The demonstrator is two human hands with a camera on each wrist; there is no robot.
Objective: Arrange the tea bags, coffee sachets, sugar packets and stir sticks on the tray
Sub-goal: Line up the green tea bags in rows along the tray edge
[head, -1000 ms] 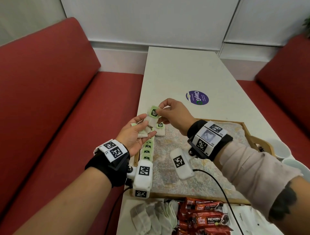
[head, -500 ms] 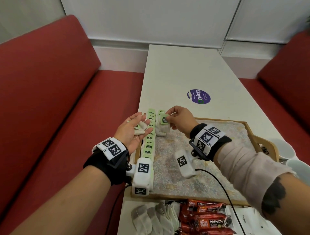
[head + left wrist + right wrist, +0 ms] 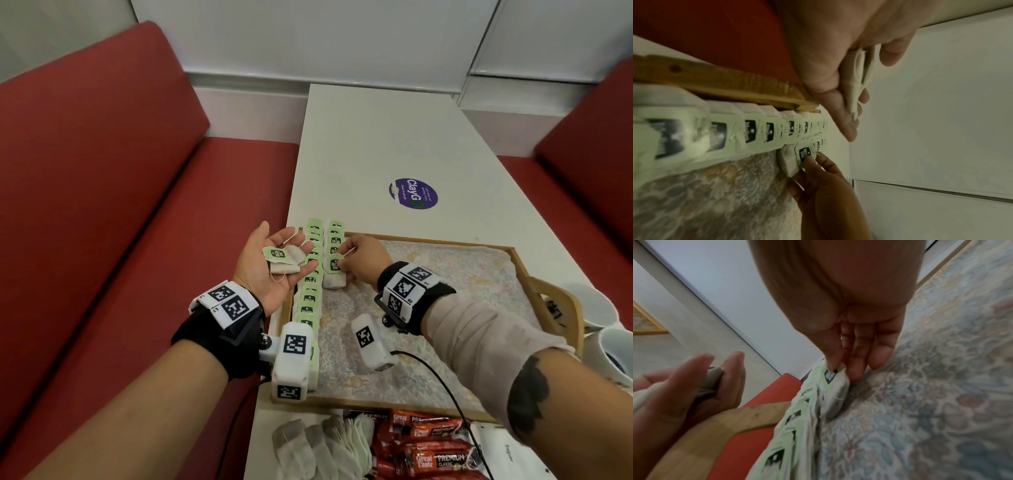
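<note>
My right hand (image 3: 363, 262) pinches the pale-green paper tag, printed with a black label too blurred to read, of a soft white gauze tea bag (image 3: 334, 277) lying on the floral lining of the wooden tray (image 3: 534, 274), at the near end of the second overlapped row at the tray's ten o'clock corner. My left hand (image 3: 270, 263), palm up with fingers loosely spread, cradles two more tagged tea bags (image 3: 284, 262) just beyond the tray's nine o'clock rim. At six o'clock lie a fan of loose tea bags (image 3: 322, 445) and glossy red sachets reading "Great Taste PREMIUM CLASSIC" (image 3: 435, 452); a purple round "ClayGo" sticker (image 3: 413, 193) marks the white table at twelve.
</note>
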